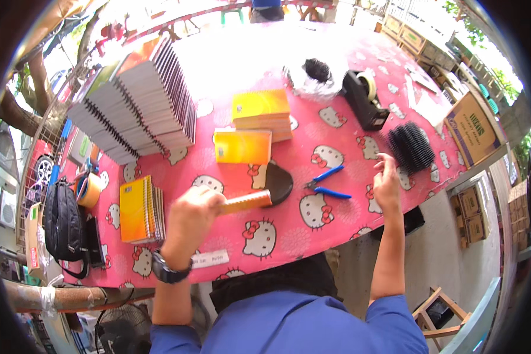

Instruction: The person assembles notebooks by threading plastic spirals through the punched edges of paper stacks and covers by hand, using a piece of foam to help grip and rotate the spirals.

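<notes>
Head view, left hand: grip closed on an orange notebook, extending toward its 3 o'clock.
Right hand: fingers part-curled; cannot tell whether the grip pinches anything. Black coils lie near, at 1 o'clock.
Blue-handled pliers: on the pink counter, right hand's 9 o'clock.

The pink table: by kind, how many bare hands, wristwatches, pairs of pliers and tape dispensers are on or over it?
Bare hands, left hand and right hand: 2
Black wristwatch: 1
Blue-handled pliers: 1
Black tape dispenser: 1
Total: 5
</notes>
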### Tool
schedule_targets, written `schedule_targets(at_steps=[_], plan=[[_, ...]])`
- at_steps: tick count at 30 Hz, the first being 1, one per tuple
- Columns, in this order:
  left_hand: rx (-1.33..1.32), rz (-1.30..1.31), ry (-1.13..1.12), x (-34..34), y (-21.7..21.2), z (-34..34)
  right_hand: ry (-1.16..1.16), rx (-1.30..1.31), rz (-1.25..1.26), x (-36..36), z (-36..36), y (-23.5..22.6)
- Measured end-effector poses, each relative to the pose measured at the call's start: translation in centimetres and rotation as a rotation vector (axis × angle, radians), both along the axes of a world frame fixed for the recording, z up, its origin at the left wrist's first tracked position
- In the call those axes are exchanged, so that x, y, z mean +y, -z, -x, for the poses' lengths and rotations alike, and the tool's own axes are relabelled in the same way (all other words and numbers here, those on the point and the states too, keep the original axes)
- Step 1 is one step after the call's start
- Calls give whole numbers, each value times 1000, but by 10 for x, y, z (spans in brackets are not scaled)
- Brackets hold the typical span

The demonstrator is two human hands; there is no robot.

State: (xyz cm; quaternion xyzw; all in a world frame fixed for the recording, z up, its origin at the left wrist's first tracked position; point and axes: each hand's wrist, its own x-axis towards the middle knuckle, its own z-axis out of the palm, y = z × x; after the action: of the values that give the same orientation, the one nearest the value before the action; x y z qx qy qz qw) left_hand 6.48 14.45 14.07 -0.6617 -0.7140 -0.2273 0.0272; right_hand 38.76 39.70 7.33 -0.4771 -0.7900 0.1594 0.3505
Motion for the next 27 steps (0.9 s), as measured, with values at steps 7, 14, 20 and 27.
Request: schedule_targets(at_steps=[7, 14, 20, 27], plan=[[154, 177, -268, -18, 51, -37, -489, 149, 324, -135, 91, -3], [34, -87, -287, -17, 71, -63, -638, 254, 536, -181, 121, 12], [-75, -188, -249, -19, 75, -57, -612, 290, 616, -165, 115, -3], [-125, -200, -64, -20, 70, -46, -726, 177, 489, -135, 105, -21]])
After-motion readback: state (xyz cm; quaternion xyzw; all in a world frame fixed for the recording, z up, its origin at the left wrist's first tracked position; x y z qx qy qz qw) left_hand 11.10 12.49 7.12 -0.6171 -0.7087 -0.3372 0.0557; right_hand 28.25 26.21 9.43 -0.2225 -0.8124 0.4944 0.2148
